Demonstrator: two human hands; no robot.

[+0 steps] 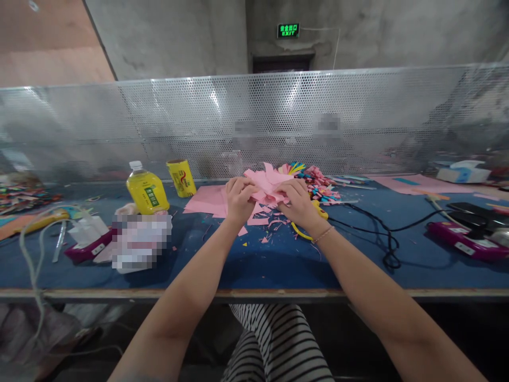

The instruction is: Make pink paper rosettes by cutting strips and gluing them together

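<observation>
Both of my hands meet over the blue table top [262, 260], pinching a crumpled piece of pink paper [267, 185] cut into strips. My left hand [238, 199] grips its left side with closed fingers. My right hand [296, 204] grips the right side, a thin bracelet on that wrist. Flat pink sheets [204, 200] lie under and left of my hands. Small pink scraps [267, 225] are scattered below them. Yellow-handled scissors [308, 231] lie partly under my right hand.
A yellow drink bottle [147, 190] and a yellow can [181, 178] stand at left. Finished paper flowers [318, 183] lie behind my right hand. A black cable [377, 233] runs right toward magenta devices [463, 239]. A perforated metal screen [254, 122] backs the table.
</observation>
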